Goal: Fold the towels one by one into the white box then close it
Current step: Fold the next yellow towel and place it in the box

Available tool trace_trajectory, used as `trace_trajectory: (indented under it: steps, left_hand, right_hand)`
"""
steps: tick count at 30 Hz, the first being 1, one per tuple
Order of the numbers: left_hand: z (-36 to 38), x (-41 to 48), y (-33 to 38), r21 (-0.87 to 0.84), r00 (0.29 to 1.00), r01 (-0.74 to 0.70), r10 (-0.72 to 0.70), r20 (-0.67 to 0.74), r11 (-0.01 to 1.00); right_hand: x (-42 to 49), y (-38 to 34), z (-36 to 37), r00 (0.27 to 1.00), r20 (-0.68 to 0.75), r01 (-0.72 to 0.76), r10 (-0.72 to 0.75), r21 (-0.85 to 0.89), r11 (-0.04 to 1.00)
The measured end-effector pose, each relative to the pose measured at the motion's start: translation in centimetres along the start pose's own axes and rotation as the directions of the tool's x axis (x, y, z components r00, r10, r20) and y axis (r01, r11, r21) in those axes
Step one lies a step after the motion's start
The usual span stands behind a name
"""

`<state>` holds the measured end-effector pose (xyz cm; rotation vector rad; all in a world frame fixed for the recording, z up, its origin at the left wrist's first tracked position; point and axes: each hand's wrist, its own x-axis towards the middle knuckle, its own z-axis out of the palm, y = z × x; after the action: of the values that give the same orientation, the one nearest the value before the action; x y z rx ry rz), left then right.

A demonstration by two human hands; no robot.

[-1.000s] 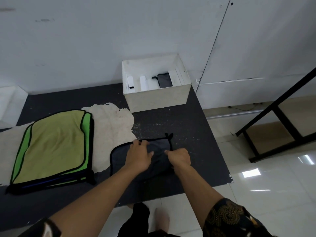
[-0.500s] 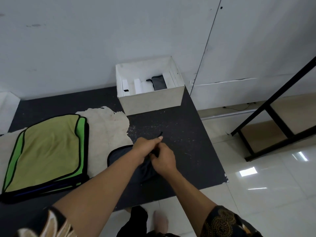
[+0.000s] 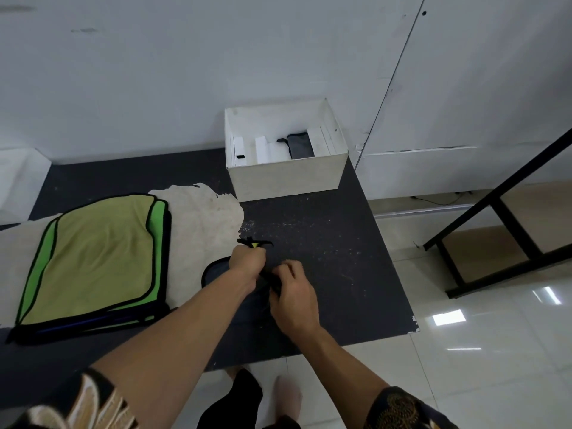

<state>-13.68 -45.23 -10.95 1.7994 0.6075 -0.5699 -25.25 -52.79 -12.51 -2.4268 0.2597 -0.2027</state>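
A dark grey towel (image 3: 216, 270) with black trim lies bunched on the black table (image 3: 325, 243), mostly hidden under my arms. My left hand (image 3: 247, 260) grips its far corner, whose black loop sticks out past my fingers. My right hand (image 3: 292, 292) pinches the towel's right edge close beside the left hand. The open white box (image 3: 284, 178) stands at the table's back, with a folded dark towel (image 3: 298, 145) and white pieces inside. A stack of green and olive towels (image 3: 93, 258) lies to the left.
A pale worn patch (image 3: 210, 218) marks the table between the stack and the box. The white wall rises directly behind the box. A black metal frame (image 3: 495, 212) stands on the tiled floor to the right. My feet show below the table's front edge.
The grey towel lay flat with my hands apart on it. Both hands have since come together at its right side, gathering the cloth and lifting its far corner.
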Motion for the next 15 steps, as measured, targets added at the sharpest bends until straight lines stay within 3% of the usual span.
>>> trace_trajectory:
  steps: [7, 15]
  left_hand:
    - [-2.5, 0.8, -0.3, 0.043, 0.993, -0.114, 0.114, 0.0, 0.993]
    - [-7.3, 3.3, -2.6, 0.047, 0.999, -0.054, 0.054, 0.007, 0.997]
  right_hand:
    - [-1.4, -0.3, 0.6, 0.997, -0.034, 0.072, -0.074, -0.071, 0.995]
    - [-2.4, -1.8, 3.1, 0.977, 0.117, 0.186, -0.181, -0.035, 0.982]
